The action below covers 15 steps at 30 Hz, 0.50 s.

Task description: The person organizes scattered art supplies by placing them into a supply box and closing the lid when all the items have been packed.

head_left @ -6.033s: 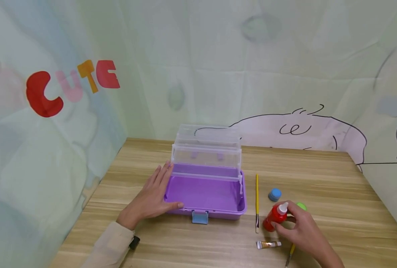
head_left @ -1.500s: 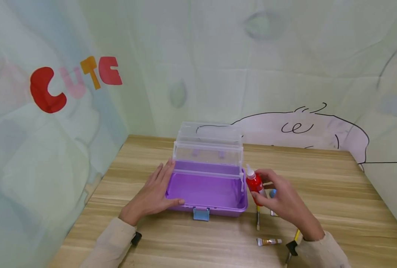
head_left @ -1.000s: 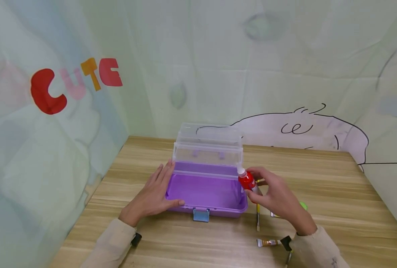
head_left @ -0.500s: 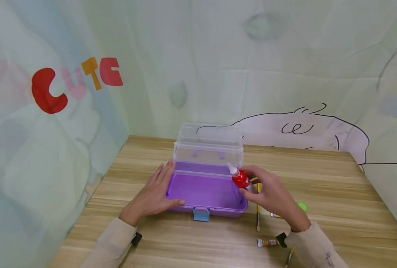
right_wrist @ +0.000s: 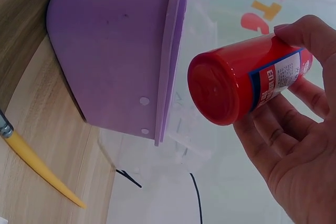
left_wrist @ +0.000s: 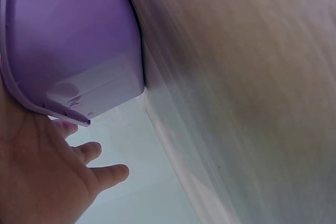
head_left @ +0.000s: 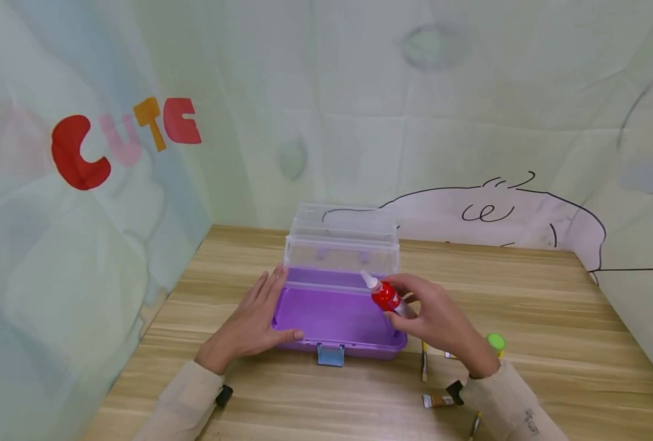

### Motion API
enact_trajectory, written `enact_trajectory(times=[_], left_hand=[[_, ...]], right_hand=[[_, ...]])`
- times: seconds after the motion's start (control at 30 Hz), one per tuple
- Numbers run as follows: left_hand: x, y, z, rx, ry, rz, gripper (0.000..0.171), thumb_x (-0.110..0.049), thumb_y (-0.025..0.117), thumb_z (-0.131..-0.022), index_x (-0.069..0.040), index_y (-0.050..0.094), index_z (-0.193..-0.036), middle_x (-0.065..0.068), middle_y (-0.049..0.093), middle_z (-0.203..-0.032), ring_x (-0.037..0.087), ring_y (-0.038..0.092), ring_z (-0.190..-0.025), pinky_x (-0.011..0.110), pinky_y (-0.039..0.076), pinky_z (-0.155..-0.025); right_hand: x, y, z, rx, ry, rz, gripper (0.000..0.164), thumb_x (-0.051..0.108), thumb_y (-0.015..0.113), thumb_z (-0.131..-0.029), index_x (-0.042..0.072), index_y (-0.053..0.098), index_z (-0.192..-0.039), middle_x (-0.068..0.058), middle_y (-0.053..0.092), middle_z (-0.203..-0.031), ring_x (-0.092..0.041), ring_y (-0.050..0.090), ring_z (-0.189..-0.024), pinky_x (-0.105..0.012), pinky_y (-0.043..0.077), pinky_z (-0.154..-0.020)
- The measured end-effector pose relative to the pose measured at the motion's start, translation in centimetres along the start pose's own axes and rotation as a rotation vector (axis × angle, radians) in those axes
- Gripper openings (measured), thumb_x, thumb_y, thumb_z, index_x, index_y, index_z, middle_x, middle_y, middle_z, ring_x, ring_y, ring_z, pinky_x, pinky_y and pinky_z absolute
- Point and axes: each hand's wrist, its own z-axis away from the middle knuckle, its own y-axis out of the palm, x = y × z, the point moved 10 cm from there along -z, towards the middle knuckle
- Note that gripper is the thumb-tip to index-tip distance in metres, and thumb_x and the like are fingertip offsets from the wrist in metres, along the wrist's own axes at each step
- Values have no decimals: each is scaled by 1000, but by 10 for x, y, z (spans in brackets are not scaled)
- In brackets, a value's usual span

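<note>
A purple storage box (head_left: 326,318) stands on the table, its clear lid (head_left: 343,236) raised at the back and a blue latch (head_left: 331,355) on its front. My left hand (head_left: 249,321) rests on the box's left side with fingers straight; the left wrist view shows them along the rim. Over the box's right part, my right hand (head_left: 434,309) grips a red squeeze bottle (head_left: 386,297) with a white nozzle. The bottle tilts, nozzle toward the upper left. In the right wrist view the red bottle (right_wrist: 236,77) hangs apart from the box wall, thumb and fingers around it.
Right of the box lies a paintbrush (head_left: 424,361), partly behind the right hand. A brown paint tube (head_left: 438,401) and a second brush (head_left: 475,424) lie nearer the front. A green-lidded jar (head_left: 495,342) stands beside the right wrist. Fabric walls enclose the table.
My right hand has lifted the red bottle off the table, carried it leftward over the box and tilted it. The left hand has stayed on the box.
</note>
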Motion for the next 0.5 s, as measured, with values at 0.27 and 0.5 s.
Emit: enact_trajectory(times=[0.27,0.5], left_hand=[[-2,-2,1,0,-2,14,124,-68,70,-80,-14,-4,-164,9,1,-172,41,4,-156,62,13,-123],[-3,-2,0,-10,8,1,123,-66,71,-81,-12,-2,-164,11,3,-172,42,6,-156,63,14,-123]], right_hand=[[2,5,-3,7,9,14,51,12,83,-82,14,64,-129,3,69,-120,-11,68,-93,-27,61,-76],[5,10,-4,30,-1,8,52,11,83,-82,15,64,-130,2,68,-120,-11,66,-90,-25,61,-70]])
